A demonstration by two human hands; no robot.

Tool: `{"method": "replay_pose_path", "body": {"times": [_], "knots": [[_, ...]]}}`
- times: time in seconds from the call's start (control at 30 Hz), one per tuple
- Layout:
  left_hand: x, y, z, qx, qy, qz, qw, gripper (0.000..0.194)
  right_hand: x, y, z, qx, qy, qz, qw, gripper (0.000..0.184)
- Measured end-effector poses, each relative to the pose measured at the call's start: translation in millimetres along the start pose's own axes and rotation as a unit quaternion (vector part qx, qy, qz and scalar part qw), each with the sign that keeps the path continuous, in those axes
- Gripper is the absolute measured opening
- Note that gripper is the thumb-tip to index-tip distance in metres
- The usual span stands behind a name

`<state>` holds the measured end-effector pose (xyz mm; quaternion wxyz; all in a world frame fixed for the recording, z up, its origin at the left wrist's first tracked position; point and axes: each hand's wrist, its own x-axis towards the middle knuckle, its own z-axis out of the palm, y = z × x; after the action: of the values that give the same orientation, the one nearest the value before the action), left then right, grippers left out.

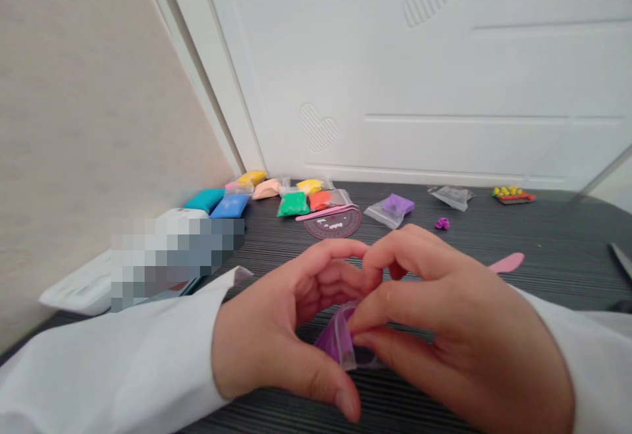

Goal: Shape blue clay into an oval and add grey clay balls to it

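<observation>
Low in the head view, my left hand [291,328] curves around a small clear zip bag [344,340] with purple modelling clay in it. Its fingers curl behind the bag and its thumb reaches out in front. Thumb and fingertips of my right hand [444,328] pinch at the bag's mouth, by the zip strip. Whether a bit of clay is also in that pinch is hidden. The index fingers of both hands meet above the bag. Past the hands lie a small purple lump of clay [442,223] and another zip bag of lighter purple clay [397,205].
Bags of clay in green [293,204], orange [320,200] and blue [230,206] stand at the back left. A pink tool [326,213] crosses a dark round mat [333,226]. A pink spatula [508,263] lies right. A white door [419,91] bounds the dark table.
</observation>
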<state>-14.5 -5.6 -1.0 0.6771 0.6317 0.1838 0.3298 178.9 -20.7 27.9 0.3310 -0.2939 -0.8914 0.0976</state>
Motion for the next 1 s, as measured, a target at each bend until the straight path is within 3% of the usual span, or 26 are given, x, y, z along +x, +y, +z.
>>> {"method": "replay_pose_path", "body": {"times": [0.27,0.37,0.5,0.6,0.77,0.87,1.0], "knots": [[6.4,-2.6,2.6,-0.041,-0.021,-0.03,0.998,0.07,-0.7,2.7,8.4,-0.088,-0.023,-0.032,0.995,0.022],[6.4,0.5,2.2,-0.031,-0.014,-0.03,0.999,0.065,0.1,6.4,1.7,-0.065,-0.049,-0.064,0.995,0.021],[3.7,5.1,0.8,-0.008,0.016,-0.014,1.0,0.069,1.0,10.5,-9.7,0.008,-0.062,-0.091,0.994,0.034],[1.9,5.6,-1.0,0.001,0.018,-0.01,1.0,0.072,0.8,12.6,-9.0,-0.002,-0.082,-0.094,0.992,0.039],[1.2,1.0,-2.5,-0.034,-0.014,-0.025,0.999,0.073,-0.7,15.2,4.1,-0.027,-0.059,-0.101,0.993,0.018],[0.9,-0.5,-2.5,-0.032,-0.036,-0.015,0.999,0.078,-1.5,16.1,6.1,0.001,-0.046,-0.095,0.994,0.016],[1.1,5.3,-2.8,0.027,0.014,0.006,1.0,0.075,0.9,18.3,-2.5,0.013,-0.042,-0.08,0.996,0.018]]}}
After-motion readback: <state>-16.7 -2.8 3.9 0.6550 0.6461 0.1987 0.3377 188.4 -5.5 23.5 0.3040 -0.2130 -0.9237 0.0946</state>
